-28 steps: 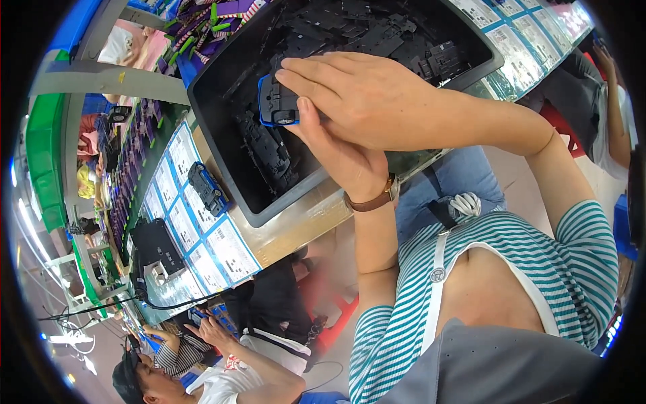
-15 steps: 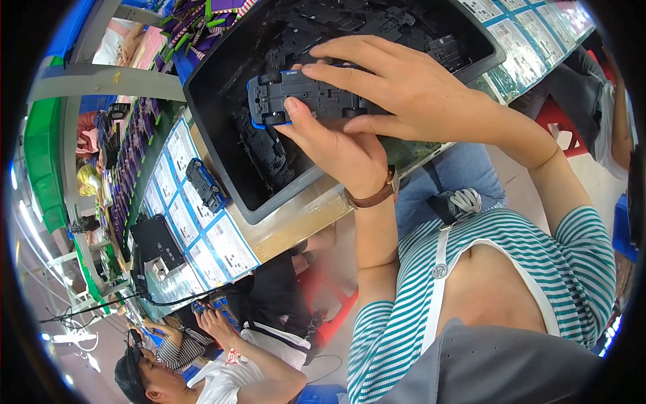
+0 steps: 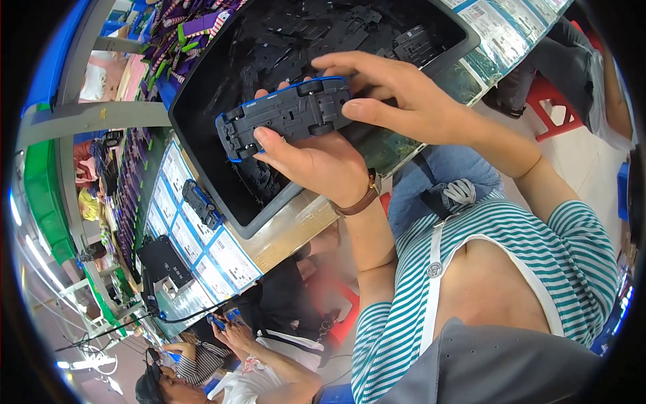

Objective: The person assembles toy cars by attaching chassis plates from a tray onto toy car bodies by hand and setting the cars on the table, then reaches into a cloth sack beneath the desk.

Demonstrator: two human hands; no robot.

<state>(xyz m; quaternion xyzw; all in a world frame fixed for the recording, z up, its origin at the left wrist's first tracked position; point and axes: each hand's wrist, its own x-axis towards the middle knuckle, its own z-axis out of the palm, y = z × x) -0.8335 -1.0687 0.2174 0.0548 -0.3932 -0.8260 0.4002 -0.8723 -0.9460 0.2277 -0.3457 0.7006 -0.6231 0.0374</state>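
A toy car (image 3: 282, 114) lies belly up over a black bin, its dark chassis and wheels facing me and a blue body edge showing around it. My left hand (image 3: 323, 165), with a brown-strapped watch at the wrist, holds it from below, the thumb on the chassis and the fingertips behind its far edge. At the car's right end is my right hand (image 3: 410, 101), its thumb and fingers apart. Whether that thumb touches the car I cannot tell. Inside the black bin (image 3: 252, 225) lie several black plastic chassis parts (image 3: 323, 40).
Another blue toy car (image 3: 202, 204) sits on printed sheets (image 3: 229, 259) left of the bin. Beyond it lies a black box-like device (image 3: 161, 259). Purple and green parts (image 3: 195, 27) are heaped at the far left. A co-worker (image 3: 249, 384) sits at the lower left, holding something blue.
The right hand has drawn back from the chassis to the car's right end, uncovering the underside. The car and left hand have shifted slightly left and down in view.
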